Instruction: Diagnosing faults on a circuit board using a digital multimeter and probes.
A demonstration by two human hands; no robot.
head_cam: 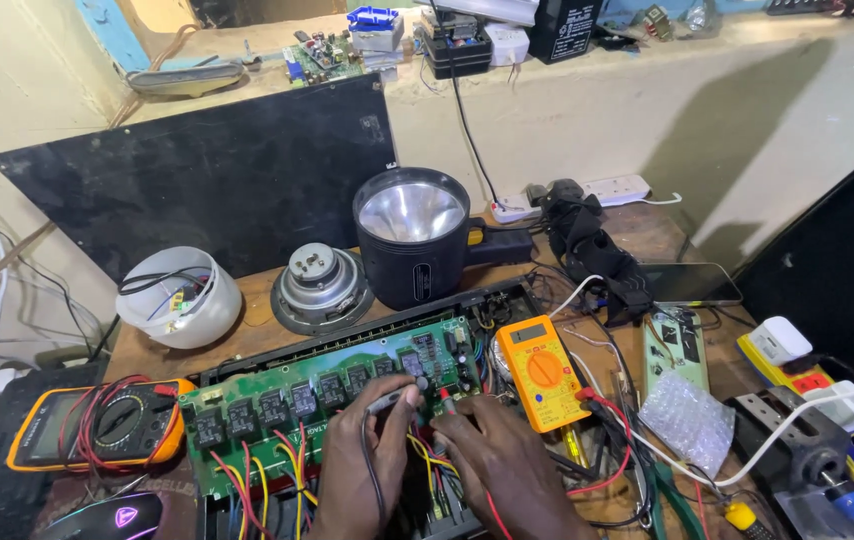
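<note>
Cluttered workbench [267, 335] — yellow multimeter [543, 372] right of the green circuit board [327, 395]; left hand [362, 465] pinches a probe [394, 399], right hand [507, 460] seemingly grips a red one [444, 398].

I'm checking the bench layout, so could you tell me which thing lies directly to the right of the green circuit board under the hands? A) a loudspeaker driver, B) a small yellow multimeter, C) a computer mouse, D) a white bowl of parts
B: the small yellow multimeter lies against the right end of the green circuit board, beside the right hand.
</note>
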